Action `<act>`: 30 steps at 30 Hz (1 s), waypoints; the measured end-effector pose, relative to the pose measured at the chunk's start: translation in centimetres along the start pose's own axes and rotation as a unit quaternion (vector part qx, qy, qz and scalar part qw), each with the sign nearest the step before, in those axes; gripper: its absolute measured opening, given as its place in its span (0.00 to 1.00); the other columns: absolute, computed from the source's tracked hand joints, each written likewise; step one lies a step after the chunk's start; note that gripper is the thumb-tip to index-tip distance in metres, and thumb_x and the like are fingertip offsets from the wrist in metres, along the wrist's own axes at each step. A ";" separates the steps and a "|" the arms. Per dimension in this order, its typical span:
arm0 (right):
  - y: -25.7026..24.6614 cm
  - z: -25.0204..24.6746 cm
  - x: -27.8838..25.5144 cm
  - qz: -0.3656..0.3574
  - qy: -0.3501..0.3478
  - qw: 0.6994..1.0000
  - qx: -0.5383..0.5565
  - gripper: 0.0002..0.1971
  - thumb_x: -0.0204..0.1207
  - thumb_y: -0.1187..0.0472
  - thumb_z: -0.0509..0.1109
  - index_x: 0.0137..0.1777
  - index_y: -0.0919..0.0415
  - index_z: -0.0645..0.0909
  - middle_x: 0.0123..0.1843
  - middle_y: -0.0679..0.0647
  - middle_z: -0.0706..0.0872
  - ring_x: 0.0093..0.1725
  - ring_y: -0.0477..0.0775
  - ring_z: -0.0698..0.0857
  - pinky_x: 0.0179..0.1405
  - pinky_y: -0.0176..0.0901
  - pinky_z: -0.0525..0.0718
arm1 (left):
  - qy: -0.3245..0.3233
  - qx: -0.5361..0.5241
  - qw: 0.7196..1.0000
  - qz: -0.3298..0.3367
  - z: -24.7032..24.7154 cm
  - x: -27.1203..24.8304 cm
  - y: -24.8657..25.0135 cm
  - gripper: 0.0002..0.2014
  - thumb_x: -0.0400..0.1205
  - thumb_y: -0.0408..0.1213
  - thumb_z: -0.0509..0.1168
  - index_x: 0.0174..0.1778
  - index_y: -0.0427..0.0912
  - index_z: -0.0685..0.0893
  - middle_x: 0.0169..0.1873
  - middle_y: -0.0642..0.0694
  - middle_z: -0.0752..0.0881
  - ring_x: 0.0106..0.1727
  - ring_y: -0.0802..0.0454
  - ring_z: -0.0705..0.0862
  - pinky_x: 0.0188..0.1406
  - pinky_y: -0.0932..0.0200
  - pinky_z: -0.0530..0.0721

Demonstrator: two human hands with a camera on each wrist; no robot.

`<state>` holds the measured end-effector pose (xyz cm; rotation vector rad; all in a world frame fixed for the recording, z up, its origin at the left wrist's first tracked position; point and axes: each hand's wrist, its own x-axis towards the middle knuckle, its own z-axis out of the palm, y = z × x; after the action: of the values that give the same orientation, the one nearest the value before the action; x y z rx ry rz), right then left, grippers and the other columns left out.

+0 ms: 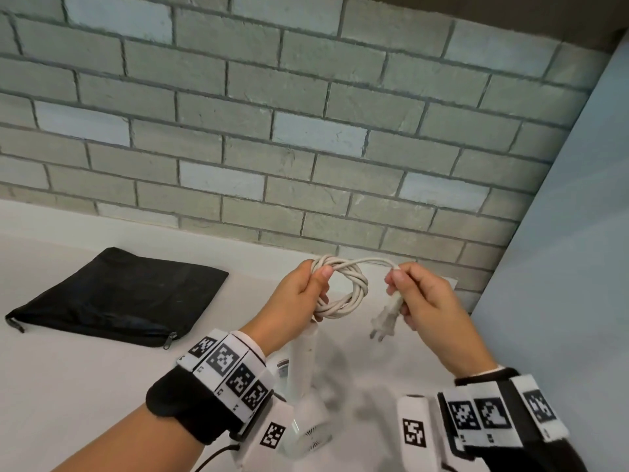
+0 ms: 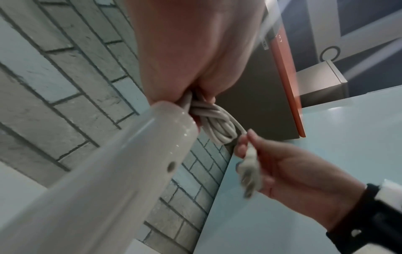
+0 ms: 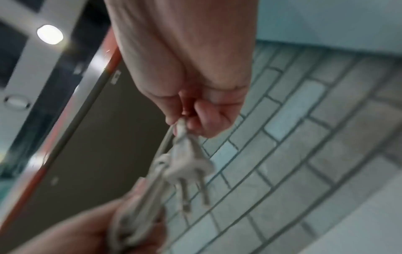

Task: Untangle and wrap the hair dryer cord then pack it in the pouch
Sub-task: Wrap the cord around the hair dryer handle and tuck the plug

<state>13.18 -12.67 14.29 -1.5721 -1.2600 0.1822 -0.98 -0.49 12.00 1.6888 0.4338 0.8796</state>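
Observation:
My left hand (image 1: 308, 287) grips a coil of white cord (image 1: 354, 294) held above the table; the same coil (image 2: 219, 127) shows in the left wrist view. The white hair dryer (image 1: 304, 379) hangs below that hand, its handle (image 2: 121, 163) filling the left wrist view. My right hand (image 1: 408, 291) pinches the cord just behind the white plug (image 1: 386, 318), whose prongs point down toward me. A short stretch of cord runs from the coil to the plug (image 3: 187, 165). The black zip pouch (image 1: 115, 298) lies flat on the table at left, shut as far as I can tell.
A grey brick wall (image 1: 272, 131) stands close behind the white table (image 1: 68, 386). A pale blue panel (image 1: 561, 267) closes off the right side. A black cable (image 1: 214, 454) trails from the left wrist band.

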 end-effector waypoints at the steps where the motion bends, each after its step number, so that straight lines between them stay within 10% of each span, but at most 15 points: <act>1: 0.6 -0.5 0.1 -0.029 0.003 0.996 -0.081 0.09 0.81 0.57 0.59 0.42 0.55 0.79 0.36 0.46 0.81 0.30 0.41 0.77 0.30 0.30 0.74 | -0.018 -0.006 1.000 -0.001 -0.1 -0.2 0.1 0.12 0.84 0.42 0.54 0.35 0.44 0.70 0.31 0.47 0.74 0.27 0.55 0.75 0.22 0.68 0.76; 4: 1.0 -0.7 0.6 -0.061 0.038 0.991 -0.116 0.07 0.81 0.60 0.58 0.47 0.57 0.78 0.41 0.51 0.82 0.36 0.40 0.80 0.32 0.26 0.77 | -0.071 -0.004 0.997 -0.001 0.1 -0.5 0.6 0.08 0.83 0.41 0.57 0.38 0.46 0.73 0.30 0.46 0.76 0.25 0.57 0.77 0.23 0.66 0.80; 10: 0.6 2.5 1.6 0.011 0.105 0.982 0.154 0.12 0.83 0.61 0.55 0.43 0.57 0.78 0.34 0.51 0.81 0.29 0.45 0.77 0.28 0.36 0.77 | -0.073 0.045 0.996 0.029 0.8 -0.6 0.9 0.09 0.83 0.44 0.56 0.41 0.45 0.78 0.33 0.48 0.81 0.32 0.64 0.79 0.32 0.69 0.79; 16: 0.7 4.9 1.3 0.154 0.000 0.905 0.396 0.11 0.82 0.65 0.54 0.50 0.65 0.79 0.45 0.62 0.84 0.43 0.54 0.84 0.45 0.44 0.86 | -0.070 -0.019 0.997 -0.014 0.6 -0.5 0.8 0.20 0.80 0.52 0.57 0.56 0.39 0.79 0.51 0.28 0.83 0.47 0.43 0.80 0.53 0.37 0.80; 19: 0.5 4.9 1.1 0.194 -0.057 0.865 0.458 0.13 0.79 0.68 0.56 0.58 0.69 0.79 0.45 0.60 0.87 0.45 0.55 0.86 0.51 0.46 0.86 | -0.062 -0.020 0.998 -0.013 0.4 -0.4 0.6 0.17 0.82 0.50 0.57 0.50 0.38 0.78 0.38 0.40 0.82 0.41 0.49 0.79 0.46 0.46 0.78; 22: 0.1 4.6 0.9 0.206 -0.091 0.838 0.498 0.19 0.79 0.51 0.55 0.53 0.66 0.80 0.34 0.56 0.83 0.40 0.55 0.83 0.60 0.56 0.79 | -0.040 -0.008 0.999 0.007 0.7 -0.3 0.6 0.10 0.83 0.44 0.55 0.41 0.45 0.76 0.29 0.53 0.80 0.33 0.54 0.77 0.36 0.57 0.76; 25: -0.4 4.3 0.3 0.180 -0.122 0.872 0.440 0.21 0.76 0.45 0.61 0.53 0.64 0.79 0.34 0.54 0.79 0.41 0.55 0.81 0.51 0.49 0.83 | -0.024 -0.002 0.999 0.023 1.1 -0.3 0.6 0.09 0.83 0.43 0.55 0.40 0.45 0.74 0.27 0.52 0.77 0.26 0.56 0.74 0.23 0.64 0.73; 30: -0.3 3.5 -0.6 0.186 -0.088 0.946 0.252 0.25 0.66 0.73 0.72 0.63 0.58 0.75 0.50 0.62 0.81 0.44 0.55 0.86 0.47 0.56 0.88 | -0.010 0.009 0.999 0.037 1.2 -0.1 0.1 0.09 0.83 0.42 0.56 0.42 0.41 0.73 0.28 0.46 0.74 0.25 0.53 0.74 0.21 0.62 0.76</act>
<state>10.40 -11.01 12.71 -1.3423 -0.9334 0.8368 -0.22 -1.37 11.93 1.7391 0.3681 0.9140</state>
